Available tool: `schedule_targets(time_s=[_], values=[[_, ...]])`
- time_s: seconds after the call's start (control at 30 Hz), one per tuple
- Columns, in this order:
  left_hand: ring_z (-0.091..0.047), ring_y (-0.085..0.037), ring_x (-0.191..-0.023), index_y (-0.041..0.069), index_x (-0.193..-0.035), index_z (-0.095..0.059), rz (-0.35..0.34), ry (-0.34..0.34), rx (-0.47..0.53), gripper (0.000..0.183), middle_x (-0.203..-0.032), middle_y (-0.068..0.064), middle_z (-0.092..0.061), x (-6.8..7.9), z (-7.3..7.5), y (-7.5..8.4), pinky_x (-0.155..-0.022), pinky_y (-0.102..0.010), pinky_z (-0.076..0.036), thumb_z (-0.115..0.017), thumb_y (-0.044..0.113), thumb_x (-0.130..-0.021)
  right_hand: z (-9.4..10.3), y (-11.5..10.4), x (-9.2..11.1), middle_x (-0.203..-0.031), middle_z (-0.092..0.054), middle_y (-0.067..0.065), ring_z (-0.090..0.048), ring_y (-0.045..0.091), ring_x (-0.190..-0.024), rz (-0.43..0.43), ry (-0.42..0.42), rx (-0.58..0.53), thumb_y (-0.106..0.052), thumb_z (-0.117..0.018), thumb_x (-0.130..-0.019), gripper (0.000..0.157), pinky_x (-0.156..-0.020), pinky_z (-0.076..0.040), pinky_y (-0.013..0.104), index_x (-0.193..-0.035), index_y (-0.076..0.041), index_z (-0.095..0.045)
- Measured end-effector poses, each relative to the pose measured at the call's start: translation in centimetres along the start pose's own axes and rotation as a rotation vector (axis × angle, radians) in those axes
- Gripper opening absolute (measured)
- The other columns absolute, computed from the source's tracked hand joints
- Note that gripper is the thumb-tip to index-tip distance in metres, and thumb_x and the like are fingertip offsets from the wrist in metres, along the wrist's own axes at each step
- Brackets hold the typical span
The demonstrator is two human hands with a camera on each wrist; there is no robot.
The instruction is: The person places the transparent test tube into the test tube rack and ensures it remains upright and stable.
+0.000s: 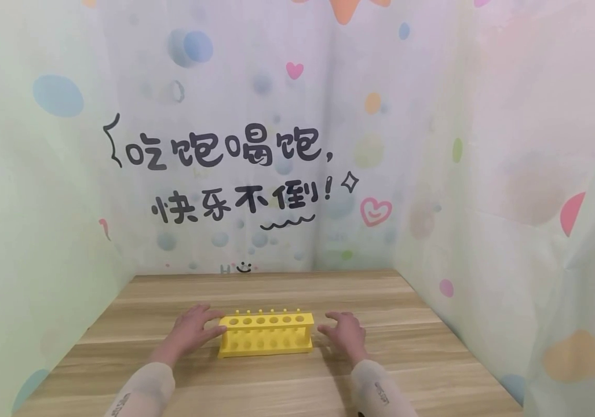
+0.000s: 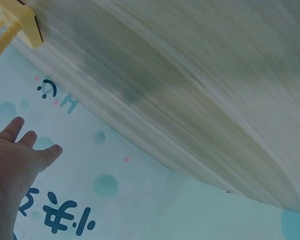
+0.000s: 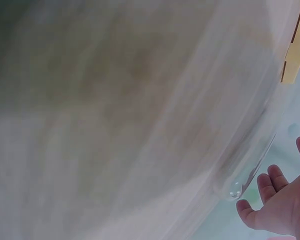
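Note:
A yellow test tube rack (image 1: 266, 351) stands upright on the wooden table, its top row of round holes bare and short pegs showing behind. My left hand (image 1: 190, 330) is at the rack's left end, thumb and fingers spread, fingertips right at its edge. Beyond the right end, my right hand (image 1: 346, 333) hovers with loosely bent fingers, a small gap from the rack. In the left wrist view the left hand (image 2: 10, 170) shows spread fingers below a rack corner (image 2: 27, 20). The right hand (image 3: 285, 205) in its wrist view holds nothing, the rack's end (image 3: 292, 62) above it.
A clear, tube-like thing (image 3: 235, 190) lies near the table's edge in the right wrist view. Printed curtains (image 1: 255, 243) with dots, hearts and dark lettering close off the wooden table (image 1: 276, 289) at the back and both sides.

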State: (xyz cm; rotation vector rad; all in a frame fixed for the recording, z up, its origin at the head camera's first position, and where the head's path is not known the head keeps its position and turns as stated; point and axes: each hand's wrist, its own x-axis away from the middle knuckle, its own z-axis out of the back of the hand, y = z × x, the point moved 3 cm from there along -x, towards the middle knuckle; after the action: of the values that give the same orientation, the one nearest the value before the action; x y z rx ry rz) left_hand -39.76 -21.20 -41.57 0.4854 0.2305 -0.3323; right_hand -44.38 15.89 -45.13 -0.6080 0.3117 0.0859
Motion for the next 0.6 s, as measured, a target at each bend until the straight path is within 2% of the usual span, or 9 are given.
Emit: schedule_targets(time_s=[0.6], values=[[-0.032,-0.053,-0.136,0.01,-0.128,-0.065,-0.003,0.006,0.008,0.047,-0.143,-0.032,-0.045,0.05,-0.03,-0.02,-0.106,-0.075,-0.021,-0.065,0.043,-0.095,-0.8,-0.3,-0.22,-0.117,-0.068,0.016,-0.058,0.043,-0.112,-0.021,-0.04,-0.016,-0.028,-0.078,-0.085,0.037,-0.091,-0.041,0.067,-0.116,-0.008,-0.072]])
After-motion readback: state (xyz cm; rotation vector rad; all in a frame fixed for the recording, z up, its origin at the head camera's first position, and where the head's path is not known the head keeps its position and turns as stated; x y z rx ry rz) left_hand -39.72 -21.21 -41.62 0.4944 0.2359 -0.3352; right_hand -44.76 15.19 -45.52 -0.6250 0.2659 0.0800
